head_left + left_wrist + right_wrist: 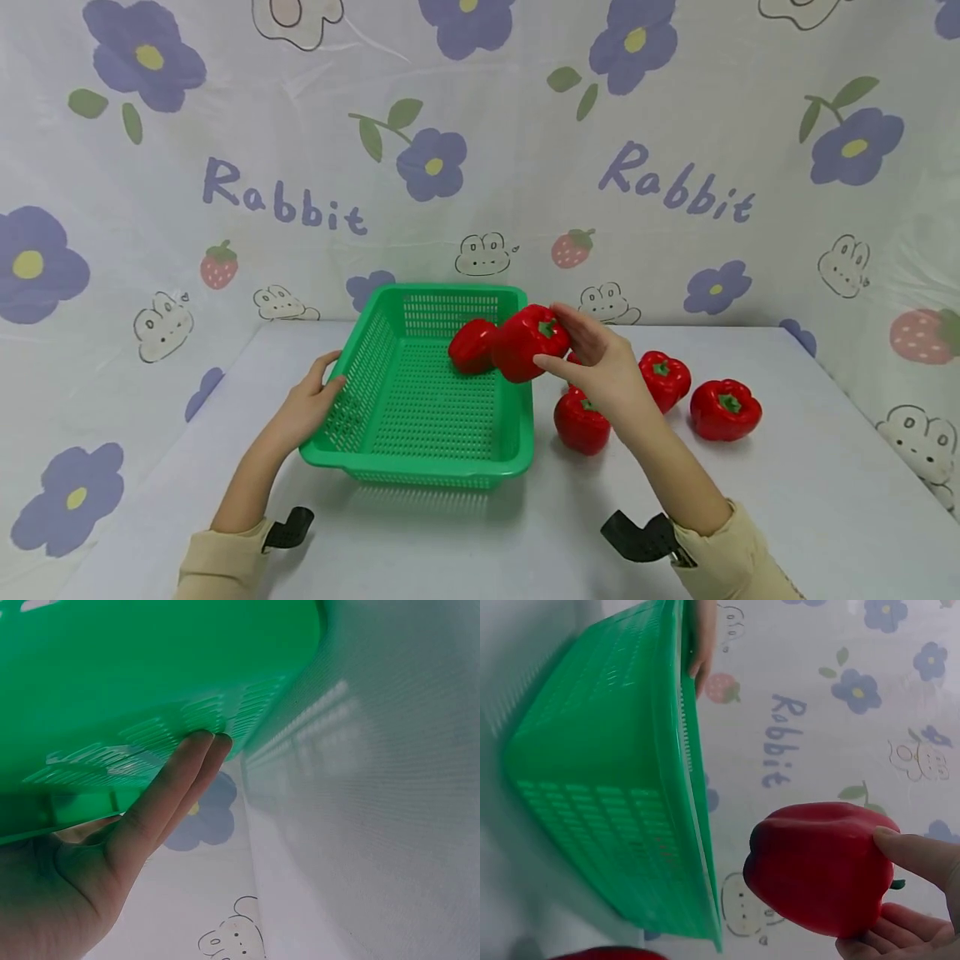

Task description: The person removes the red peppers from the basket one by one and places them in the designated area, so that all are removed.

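A green plastic basket [517, 433] stands on the table, with one red pepper [470, 346] lying inside near its far right corner. My right hand [592, 358] holds a second red pepper [527, 342] over the basket's right rim; in the right wrist view this pepper [821, 868] is gripped between thumb and fingers beside the basket [615, 810]. My left hand [311, 404] rests against the basket's left wall with straight fingers [180, 780] laid on the green wall [150, 682].
Three more red peppers lie on the table right of the basket: one [581, 421] near its corner, one [664, 379] behind, one [724, 409] farthest right. A flower-printed backdrop [480, 167] rises behind the table.
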`<move>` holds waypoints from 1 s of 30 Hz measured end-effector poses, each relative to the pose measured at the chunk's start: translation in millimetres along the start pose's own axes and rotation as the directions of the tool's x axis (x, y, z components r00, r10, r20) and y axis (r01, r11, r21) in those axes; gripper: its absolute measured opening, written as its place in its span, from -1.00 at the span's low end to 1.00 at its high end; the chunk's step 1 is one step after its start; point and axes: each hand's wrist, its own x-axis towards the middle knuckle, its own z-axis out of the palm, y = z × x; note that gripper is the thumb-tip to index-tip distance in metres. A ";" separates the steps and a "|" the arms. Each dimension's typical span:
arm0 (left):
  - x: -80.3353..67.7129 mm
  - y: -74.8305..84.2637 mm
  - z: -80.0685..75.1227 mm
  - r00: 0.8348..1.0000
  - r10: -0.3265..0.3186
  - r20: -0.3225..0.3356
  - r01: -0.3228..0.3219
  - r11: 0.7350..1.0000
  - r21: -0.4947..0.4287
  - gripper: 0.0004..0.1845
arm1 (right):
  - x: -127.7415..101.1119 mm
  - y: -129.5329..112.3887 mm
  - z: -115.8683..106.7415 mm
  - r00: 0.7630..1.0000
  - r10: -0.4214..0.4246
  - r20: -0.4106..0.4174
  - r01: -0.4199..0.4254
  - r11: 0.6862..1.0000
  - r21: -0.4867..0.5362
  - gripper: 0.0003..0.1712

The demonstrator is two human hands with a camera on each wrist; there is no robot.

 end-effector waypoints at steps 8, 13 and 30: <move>-0.7 0.7 -0.7 1.000 0.001 0.001 -0.001 1.000 -0.005 -0.38 | -21.2 6.2 -27.1 0.995 0.070 -0.071 -0.074 0.996 -0.054 -0.10; -0.4 -0.1 0.0 1.000 0.003 0.002 -0.003 1.000 0.000 -0.38 | -32.4 12.2 -44.8 0.988 0.095 -0.122 -0.106 0.991 -0.086 -0.09; -1.8 -3.6 2.1 1.000 0.029 -0.003 -0.029 1.000 0.005 -0.37 | -59.8 57.4 -81.3 0.966 0.089 -0.241 -0.134 0.975 -0.175 -0.09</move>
